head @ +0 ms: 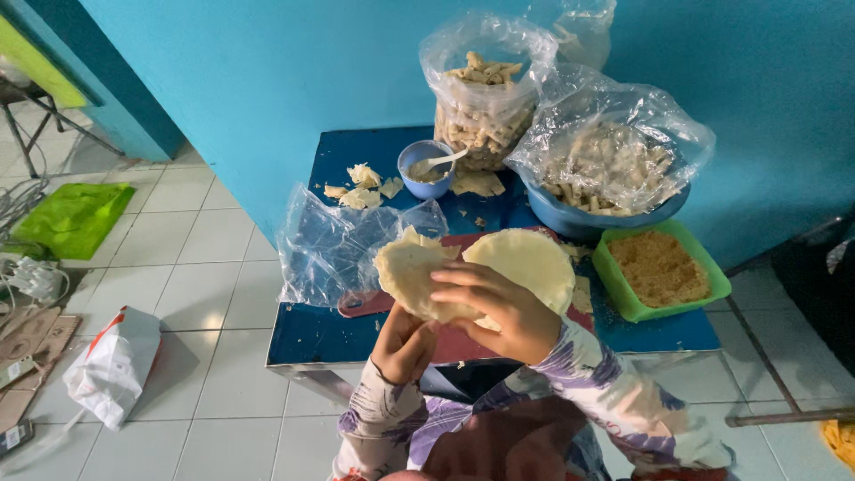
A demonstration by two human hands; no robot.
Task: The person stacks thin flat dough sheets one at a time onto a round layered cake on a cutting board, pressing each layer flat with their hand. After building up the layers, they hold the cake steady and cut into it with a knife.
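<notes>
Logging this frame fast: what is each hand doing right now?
Left hand: closed on the lower edge of a thin round wrapper.
Right hand: fingers curled over the same wrapper, pinching it from above.

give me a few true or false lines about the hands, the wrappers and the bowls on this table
1. Both hands, left hand and right hand, hold a pale round wrapper. True.
2. The green tray holds rolled pieces. False: it holds brown crumbs.
3. A spoon rests in the small blue bowl. True.
4. The table is red. False: it is blue.
5. A second wrapper lies flat behind the hands. True.
</notes>
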